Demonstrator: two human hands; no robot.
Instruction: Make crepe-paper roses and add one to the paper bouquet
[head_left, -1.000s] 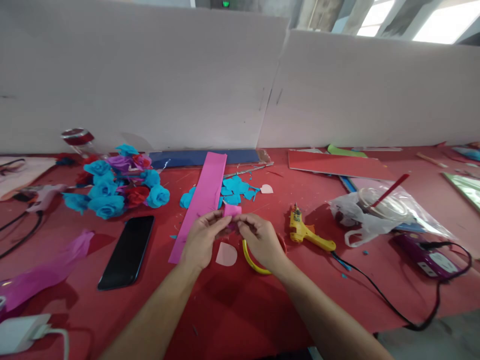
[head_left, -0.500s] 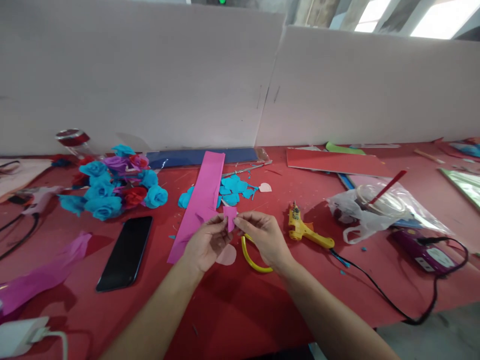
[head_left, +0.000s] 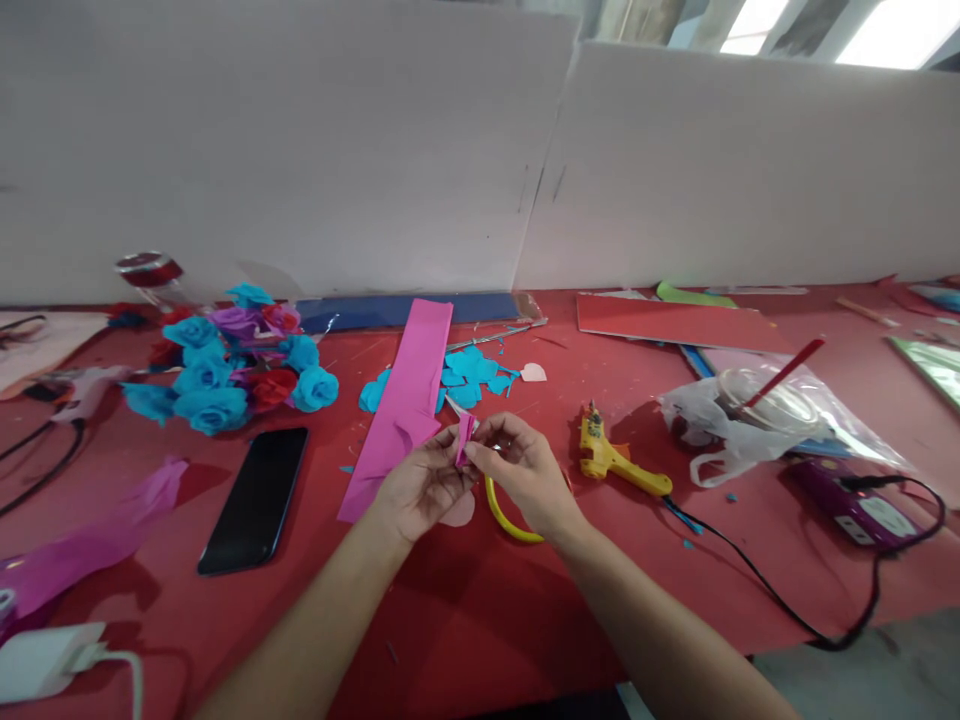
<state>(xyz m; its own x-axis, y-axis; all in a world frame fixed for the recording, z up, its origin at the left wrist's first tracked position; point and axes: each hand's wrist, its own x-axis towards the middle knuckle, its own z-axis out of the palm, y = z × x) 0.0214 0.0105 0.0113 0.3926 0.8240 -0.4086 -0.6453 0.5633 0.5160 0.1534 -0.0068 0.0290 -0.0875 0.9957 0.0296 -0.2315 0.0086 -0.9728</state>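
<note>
Between my two hands is a small folded piece of pink crepe paper point(head_left: 465, 438), seen nearly edge-on. My left hand point(head_left: 424, 488) pinches it from the left, and the fingers of my right hand point(head_left: 523, 470) close on its other side. Just behind lies a long pink crepe paper strip point(head_left: 409, 375), one corner of it cut or torn. Scissors with yellow handles point(head_left: 510, 522) rest beneath my right hand, mostly covered by it. Cut blue petals point(head_left: 469, 368) are heaped beyond my fingers. A pale pink paper petal point(head_left: 459, 510) sits partly hidden under my left hand.
Blue, red and purple paper flowers point(head_left: 217, 385) and a black phone point(head_left: 255, 500) are at left. To the right are a yellow glue gun point(head_left: 616, 460) with its cord, a plastic bag point(head_left: 709, 430) around a tub, and a purple power box point(head_left: 851, 505). White boards point(head_left: 300, 150) stand behind.
The small pink piece has gone from showing its flat face to a narrow folded edge. My right-hand fingers have shifted around it. The view has moved slightly.
</note>
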